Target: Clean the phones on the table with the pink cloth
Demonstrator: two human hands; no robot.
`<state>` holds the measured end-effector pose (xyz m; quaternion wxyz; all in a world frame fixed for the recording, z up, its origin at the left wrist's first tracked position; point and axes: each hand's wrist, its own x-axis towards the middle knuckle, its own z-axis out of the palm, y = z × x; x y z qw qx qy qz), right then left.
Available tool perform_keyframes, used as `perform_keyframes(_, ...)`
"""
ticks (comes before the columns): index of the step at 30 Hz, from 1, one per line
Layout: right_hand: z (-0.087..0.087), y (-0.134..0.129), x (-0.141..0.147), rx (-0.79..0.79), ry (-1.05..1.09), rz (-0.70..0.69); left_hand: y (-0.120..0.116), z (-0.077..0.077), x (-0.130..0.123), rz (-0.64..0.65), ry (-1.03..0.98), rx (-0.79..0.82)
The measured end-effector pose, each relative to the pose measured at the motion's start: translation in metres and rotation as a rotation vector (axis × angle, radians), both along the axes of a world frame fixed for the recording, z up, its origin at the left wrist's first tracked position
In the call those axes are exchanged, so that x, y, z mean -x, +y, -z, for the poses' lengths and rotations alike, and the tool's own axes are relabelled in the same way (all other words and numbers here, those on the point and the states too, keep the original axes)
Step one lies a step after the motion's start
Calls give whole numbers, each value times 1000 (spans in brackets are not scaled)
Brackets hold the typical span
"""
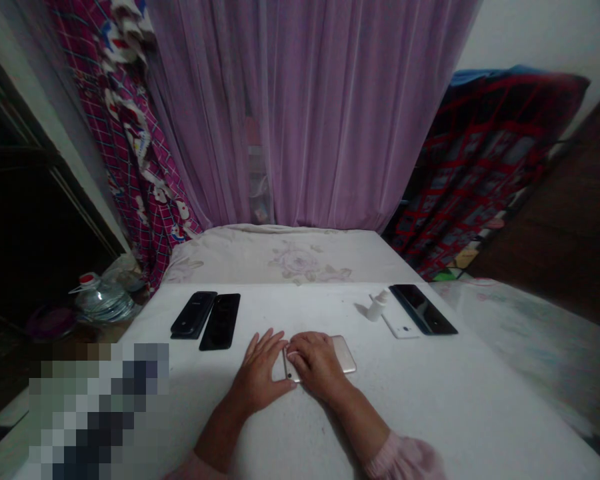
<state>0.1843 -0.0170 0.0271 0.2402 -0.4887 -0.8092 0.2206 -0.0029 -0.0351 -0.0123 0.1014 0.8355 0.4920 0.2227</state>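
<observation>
Gold smartphone, white bottle beyond

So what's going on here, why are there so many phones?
Someone's right hand lies on a gold phone on a white table, and their left hand is at its edge. Two black phones lie to the left. To the right are a white phone, a black phone and a small white bottle.

1. The room is dimly lit, and grain shows in the dark cabinet at 9 o'clock.
2. Soft shadows are cast around the left hand and right hand.
3. The frame edges are bowed by distortion, and a pixelated patch is blurred at 7 o'clock.
</observation>
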Motion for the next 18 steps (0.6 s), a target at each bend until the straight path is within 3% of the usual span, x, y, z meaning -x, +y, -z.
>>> perform_keyframes(7, 7, 5, 7, -54, -51, 82, 0, 0, -1, -21, -2, 32)
perform_keyframes(15, 0, -1, -6, 11, 106, -152, 0, 0, -4, -36, 10, 41)
perform_keyframes(18, -5, -4, -5, 75, 63, -138, 0, 0, -5, -56, 11, 48)
